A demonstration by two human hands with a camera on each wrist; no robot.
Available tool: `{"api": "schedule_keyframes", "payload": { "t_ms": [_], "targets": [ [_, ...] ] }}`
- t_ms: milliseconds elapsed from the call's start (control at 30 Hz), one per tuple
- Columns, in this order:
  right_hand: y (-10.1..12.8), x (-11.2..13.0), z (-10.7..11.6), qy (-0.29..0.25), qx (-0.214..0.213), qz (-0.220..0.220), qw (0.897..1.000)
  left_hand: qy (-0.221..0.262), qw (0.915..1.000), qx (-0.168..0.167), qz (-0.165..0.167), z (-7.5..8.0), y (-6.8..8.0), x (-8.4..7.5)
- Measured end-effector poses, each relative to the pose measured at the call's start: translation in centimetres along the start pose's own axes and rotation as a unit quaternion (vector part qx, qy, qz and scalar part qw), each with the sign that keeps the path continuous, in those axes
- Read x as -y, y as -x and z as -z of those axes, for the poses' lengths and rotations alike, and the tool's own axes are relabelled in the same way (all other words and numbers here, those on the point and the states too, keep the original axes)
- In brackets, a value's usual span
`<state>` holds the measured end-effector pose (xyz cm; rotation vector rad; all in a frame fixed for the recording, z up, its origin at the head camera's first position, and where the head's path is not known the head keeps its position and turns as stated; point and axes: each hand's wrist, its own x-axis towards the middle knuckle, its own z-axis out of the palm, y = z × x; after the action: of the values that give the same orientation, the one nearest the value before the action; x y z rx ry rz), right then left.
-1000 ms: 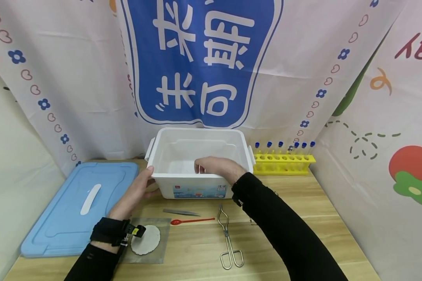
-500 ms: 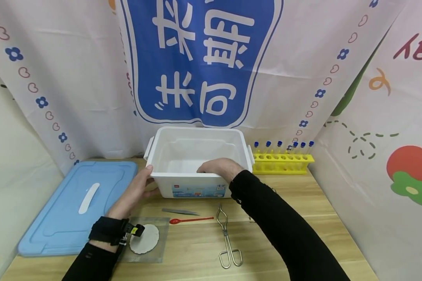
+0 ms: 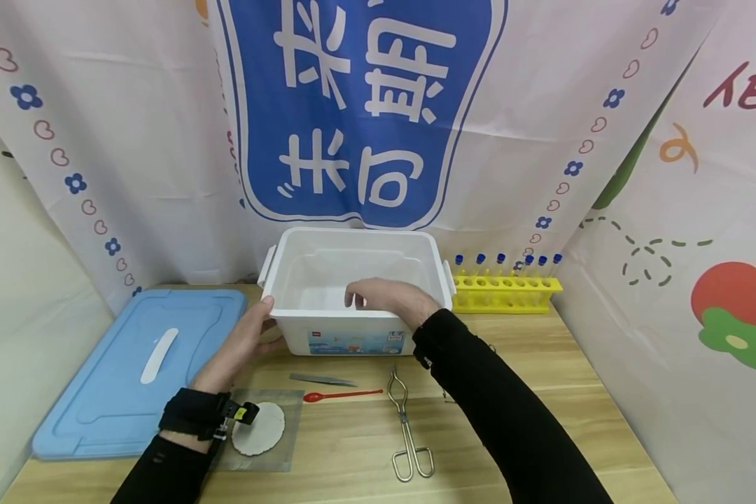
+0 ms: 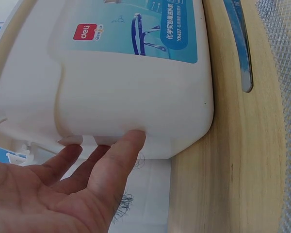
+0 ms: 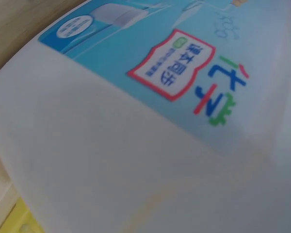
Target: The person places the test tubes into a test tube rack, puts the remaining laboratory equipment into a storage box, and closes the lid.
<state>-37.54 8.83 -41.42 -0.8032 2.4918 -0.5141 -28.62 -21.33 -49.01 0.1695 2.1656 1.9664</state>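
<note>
A white plastic box (image 3: 315,325) with a blue label stands at the back of the table. My left hand (image 3: 248,336) touches its left end near the front corner. In the left wrist view the fingers (image 4: 119,160) are fairly straight, their tips against the box's side. My right hand (image 3: 387,295) reaches over the front wall into the box, fingers bent downward. No object shows in it, though the front wall partly hides the fingertips. The right wrist view shows only the box's outside (image 5: 87,136) and label, not the hand.
Metal tweezers (image 3: 323,380), a red spoon (image 3: 340,395) and crucible tongs (image 3: 406,423) lie in front. A wire gauze (image 3: 283,455) with a white disc lies left of them. A blue lid (image 3: 120,371) is far left; a yellow test tube rack (image 3: 504,297) stands right.
My right hand dipped lower into the box half a second ago and is now raised a little, its bent fingers showing again. The left hand and the box have stayed in place.
</note>
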Motion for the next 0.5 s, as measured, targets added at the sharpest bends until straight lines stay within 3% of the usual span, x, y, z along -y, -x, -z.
{"api": "schedule_keyframes", "payload": {
  "t_ms": [67,300,400,500],
  "targets": [
    [-0.4,-0.1,0.1,0.046,-0.034,0.037,0.998,-0.004,1.0,0.002,-0.002,0.0,0.0,0.0],
    [-2.4,-2.0,-0.2,0.08,-0.157,0.068,0.982,-0.01,0.9999,0.002,-0.009,-0.1,0.1,0.0],
    [-2.3,-2.0,-0.1,0.082,-0.202,0.07,0.973,-0.011,0.9999,0.002,-0.009,0.0,0.2,0.0],
    [-0.6,-0.2,0.5,0.061,-0.239,0.068,0.967,-0.015,0.9999,0.001,-0.007,0.0,0.2,-0.1]
  ]
}}
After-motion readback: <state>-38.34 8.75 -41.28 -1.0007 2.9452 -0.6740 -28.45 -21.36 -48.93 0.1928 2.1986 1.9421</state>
